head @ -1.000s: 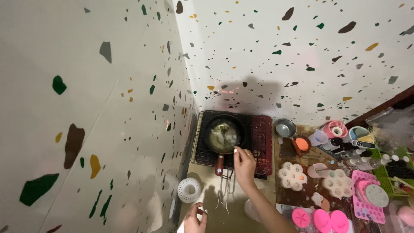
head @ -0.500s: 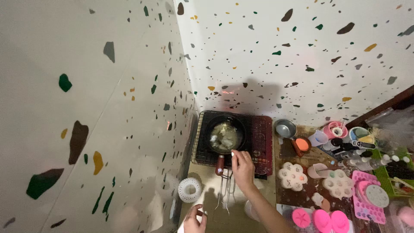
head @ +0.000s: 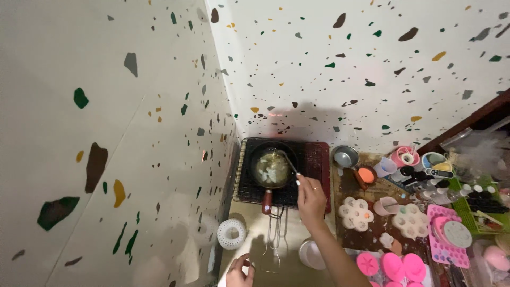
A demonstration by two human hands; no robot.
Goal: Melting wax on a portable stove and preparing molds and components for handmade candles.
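A small black pan (head: 272,169) with a red-brown handle sits on a dark hot plate (head: 313,159) covered by a wire rack. Pale chunks lie in a yellowish liquid inside the pan. My right hand (head: 311,197) reaches over the rack and holds a thin metal utensil (head: 289,162) whose tip dips into the pan. My left hand (head: 238,272) is low at the frame's bottom edge with its fingers curled; whether it holds anything I cannot tell.
A white perforated ring (head: 231,234) lies left of the hot plate. Right of it are a metal bowl (head: 345,157), white flower moulds (head: 357,211), pink moulds (head: 447,238), cups and bottles. Speckled walls (head: 106,133) close in at left and behind.
My right hand has shifted right and now holds the utensil angled into the pan; before, it hovered at the pan's near rim. The view has tilted slightly.
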